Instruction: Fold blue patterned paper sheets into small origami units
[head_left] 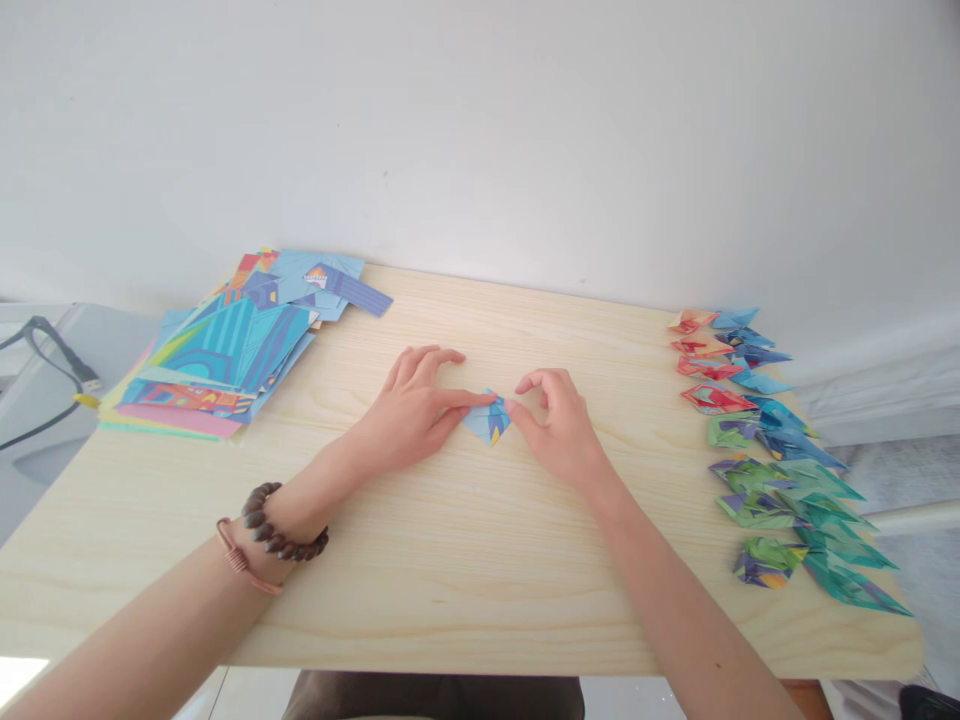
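Note:
A small folded blue paper piece (488, 418) with orange and yellow marks lies flat at the middle of the pale wooden table (450, 580). My left hand (416, 408) rests on the table with fingers stretched out, its fingertips pressing the paper's left top edge. My right hand (557, 420) is curled, with thumb and forefinger pinching the paper's right corner. A dark bead bracelet (279, 525) and a pink cord sit on my left wrist.
A loose stack of patterned blue, orange and pink paper sheets (236, 345) lies at the table's back left. Several finished folded paper figures (765, 450) in red, blue and green run along the right edge. A white wall stands behind; a cable (52, 360) lies off to the left.

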